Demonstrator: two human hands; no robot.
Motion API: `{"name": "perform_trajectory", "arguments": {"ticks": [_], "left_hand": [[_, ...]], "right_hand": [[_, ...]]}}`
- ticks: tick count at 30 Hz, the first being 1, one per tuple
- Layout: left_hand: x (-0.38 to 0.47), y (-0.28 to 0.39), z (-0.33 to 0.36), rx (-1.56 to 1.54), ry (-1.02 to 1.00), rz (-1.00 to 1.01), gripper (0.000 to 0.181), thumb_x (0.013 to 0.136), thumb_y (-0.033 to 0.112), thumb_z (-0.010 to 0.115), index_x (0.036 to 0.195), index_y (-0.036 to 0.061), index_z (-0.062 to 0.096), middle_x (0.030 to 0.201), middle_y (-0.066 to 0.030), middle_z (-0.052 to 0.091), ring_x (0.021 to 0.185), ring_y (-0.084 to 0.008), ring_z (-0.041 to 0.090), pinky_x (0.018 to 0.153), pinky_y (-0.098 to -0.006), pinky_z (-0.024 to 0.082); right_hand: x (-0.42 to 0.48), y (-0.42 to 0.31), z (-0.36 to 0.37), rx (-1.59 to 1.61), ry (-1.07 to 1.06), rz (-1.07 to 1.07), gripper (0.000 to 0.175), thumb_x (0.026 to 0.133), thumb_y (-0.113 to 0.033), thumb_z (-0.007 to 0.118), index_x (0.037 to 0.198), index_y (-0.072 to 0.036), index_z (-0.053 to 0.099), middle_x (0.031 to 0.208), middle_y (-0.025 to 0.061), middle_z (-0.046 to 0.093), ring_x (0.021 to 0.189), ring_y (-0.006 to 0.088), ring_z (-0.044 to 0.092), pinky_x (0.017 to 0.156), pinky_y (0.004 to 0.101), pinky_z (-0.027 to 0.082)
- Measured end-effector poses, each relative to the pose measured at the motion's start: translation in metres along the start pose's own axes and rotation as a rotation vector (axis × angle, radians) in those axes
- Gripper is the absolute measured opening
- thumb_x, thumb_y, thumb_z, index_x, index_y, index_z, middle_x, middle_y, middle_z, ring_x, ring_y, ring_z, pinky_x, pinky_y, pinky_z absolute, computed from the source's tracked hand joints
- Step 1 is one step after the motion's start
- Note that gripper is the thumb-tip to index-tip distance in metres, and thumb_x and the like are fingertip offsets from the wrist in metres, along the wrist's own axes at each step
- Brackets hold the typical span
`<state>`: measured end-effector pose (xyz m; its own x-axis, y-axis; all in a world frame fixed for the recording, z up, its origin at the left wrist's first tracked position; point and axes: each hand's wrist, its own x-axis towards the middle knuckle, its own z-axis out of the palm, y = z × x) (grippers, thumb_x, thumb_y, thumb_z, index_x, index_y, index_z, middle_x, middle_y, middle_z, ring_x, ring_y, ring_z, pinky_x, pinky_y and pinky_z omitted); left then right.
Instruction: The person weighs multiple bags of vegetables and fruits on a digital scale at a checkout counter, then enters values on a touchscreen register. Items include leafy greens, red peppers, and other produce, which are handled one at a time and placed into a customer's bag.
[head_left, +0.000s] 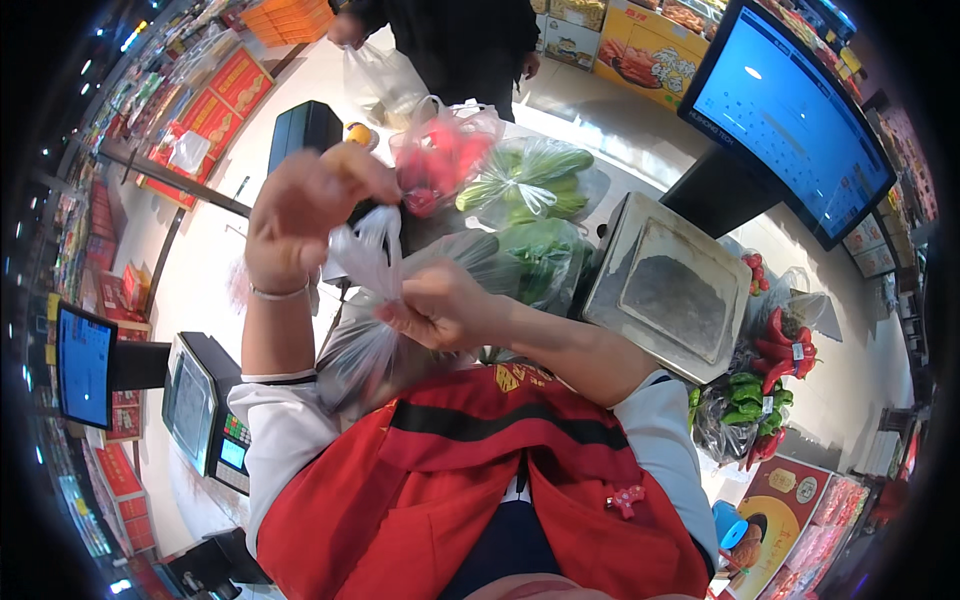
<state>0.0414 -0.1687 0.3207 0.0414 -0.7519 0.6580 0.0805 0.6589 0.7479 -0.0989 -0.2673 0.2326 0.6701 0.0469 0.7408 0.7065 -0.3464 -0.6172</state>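
Observation:
My right hand (446, 304) pinches the gathered neck of a thin plastic carrier bag (360, 349), whose lower part hangs in front of my apron. What the bag holds is hard to make out. The bag's white handles (367, 244) stick up above my right fingers. My left hand (319, 214), blurred, is raised beside these handles with thumb and fingers apart and a bracelet on the wrist. Just beyond are a bag of leafy greens (540, 259), a knotted bag of long green vegetables (529, 184) and a bag of red items (442, 154).
A weighing scale with a worn metal platform (675, 285) stands at right below a monitor (795, 112). Peppers (750, 401) lie beyond it. Another scale (210, 412) is at left. Across the counter, a person in dark clothes (457, 52) holds a white bag (382, 79).

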Motion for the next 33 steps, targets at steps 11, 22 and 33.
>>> {"name": "perform_trajectory", "arguments": {"ticks": [11, 22, 33], "left_hand": [[-0.067, -0.121, -0.063, 0.250, 0.086, -1.010, 0.031, 0.096, 0.022, 0.059, 0.122, 0.0050, 0.053, 0.108, -0.0013, 0.057, 0.104, -0.0088, 0.050, 0.095, -0.0251, 0.038], [-0.022, -0.262, -0.173, 1.321, 0.981, -0.666, 0.063, 0.075, 0.018, 0.066, 0.133, 0.0120, 0.042, 0.125, -0.0242, 0.046, 0.120, -0.0406, 0.042, 0.101, -0.0491, 0.037], [0.020, -0.326, -0.224, 1.531, 0.178, -0.740, 0.037, 0.077, 0.023, 0.067, 0.113, 0.0164, 0.059, 0.114, -0.0095, 0.060, 0.114, -0.0319, 0.053, 0.099, -0.0474, 0.037]], "right_hand": [[0.008, 0.011, 0.006, -0.133, -0.079, -0.155, 0.032, 0.089, -0.026, 0.061, 0.063, -0.009, 0.053, 0.056, 0.0090, 0.055, 0.052, 0.0302, 0.058, 0.047, 0.0416, 0.043], [-0.099, -0.053, -0.179, -0.807, 0.240, 0.493, 0.032, 0.090, -0.014, 0.059, 0.061, -0.003, 0.053, 0.053, 0.0150, 0.046, 0.048, 0.0322, 0.050, 0.048, 0.0403, 0.034], [-0.276, -0.046, -0.263, -1.307, 0.405, 0.833, 0.029, 0.089, -0.028, 0.061, 0.074, -0.004, 0.056, 0.079, 0.0164, 0.058, 0.076, 0.0336, 0.056, 0.068, 0.0433, 0.040]]}}
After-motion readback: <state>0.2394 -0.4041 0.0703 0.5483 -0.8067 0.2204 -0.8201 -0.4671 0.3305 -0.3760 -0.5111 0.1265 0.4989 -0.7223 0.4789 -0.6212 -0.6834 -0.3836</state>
